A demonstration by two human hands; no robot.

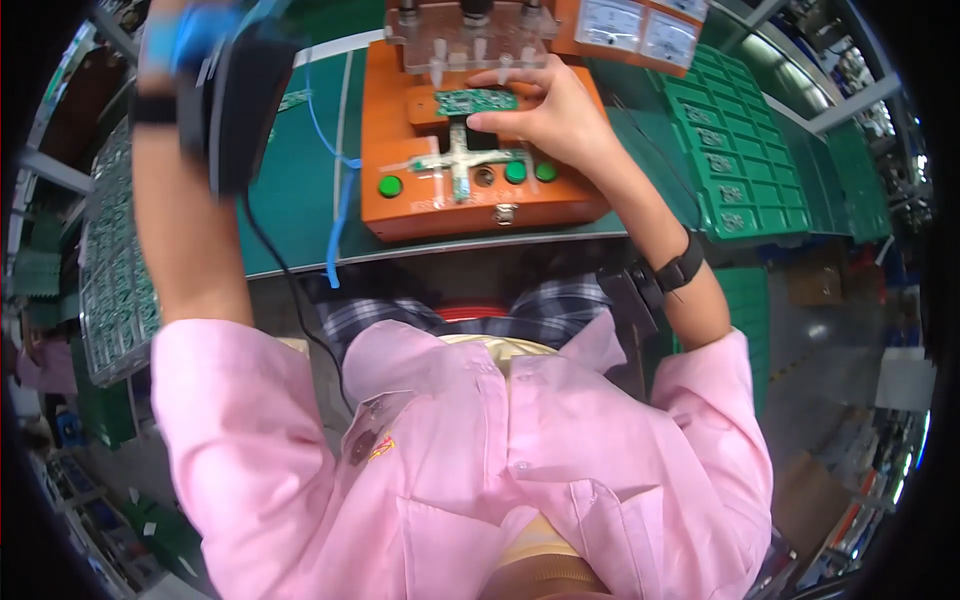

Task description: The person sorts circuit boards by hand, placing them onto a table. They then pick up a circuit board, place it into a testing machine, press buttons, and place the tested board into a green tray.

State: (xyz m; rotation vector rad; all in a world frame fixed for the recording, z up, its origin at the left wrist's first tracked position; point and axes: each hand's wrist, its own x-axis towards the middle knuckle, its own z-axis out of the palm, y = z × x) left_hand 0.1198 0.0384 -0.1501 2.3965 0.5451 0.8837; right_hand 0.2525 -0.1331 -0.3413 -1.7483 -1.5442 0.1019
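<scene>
My right hand (565, 115) reaches over the orange test box (420, 210), thumb at the near edge and a finger at the far edge of a green circuit board (476, 101). The board lies flat on an orange block, under a clear press plate (470, 45) with pale pins pointing down. Green buttons (390, 186) and crossed strips of tape (458, 160) are on the box's top. My left arm stretches up at the far left, with a black device (240, 110) and something blurred and blue about the wrist. My left hand's fingers are smeared or past the top edge.
A green compartment tray (735, 150) stands right of the box. Panel meters (640, 30) sit at the back. Blue wire (343, 220) runs over the green table mat (290, 190), near a black cable (270, 245). Trays of circuit boards (110, 270) are stacked at the left.
</scene>
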